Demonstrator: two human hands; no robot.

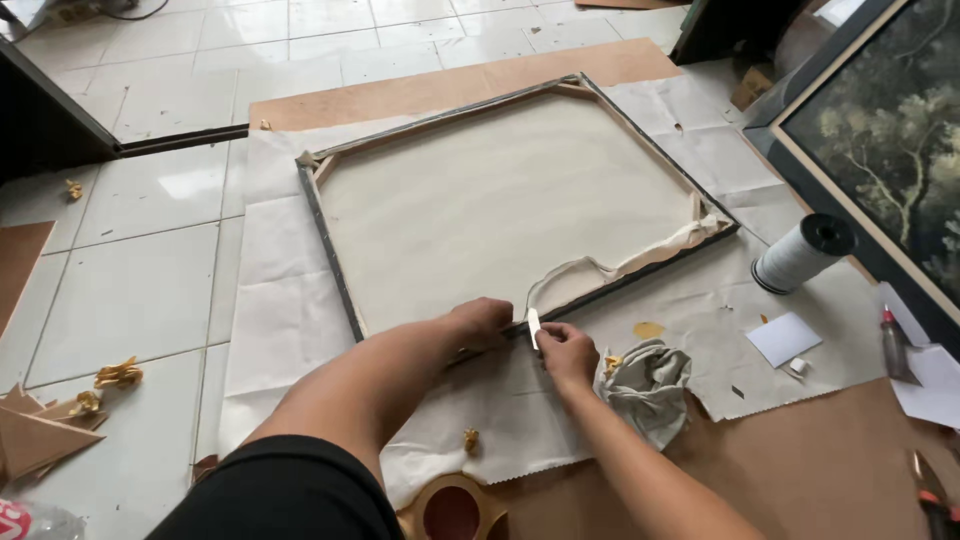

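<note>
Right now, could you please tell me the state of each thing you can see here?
Canvas: face down on paper, its edge loose and curled along the near side.
Left hand: pressing on the frame's near edge.
Right hand: pinching a small white tool upright at that edge.
Rag: crumpled beside the right hand.
Roll: lying on its side.
Painting: framed, at the right.

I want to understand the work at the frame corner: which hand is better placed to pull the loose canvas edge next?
Probably the right hand: it pinches a small white tool beside the loose cream canvas edge, while the left hand presses the dark rectangular stretched-canvas frame.
</note>
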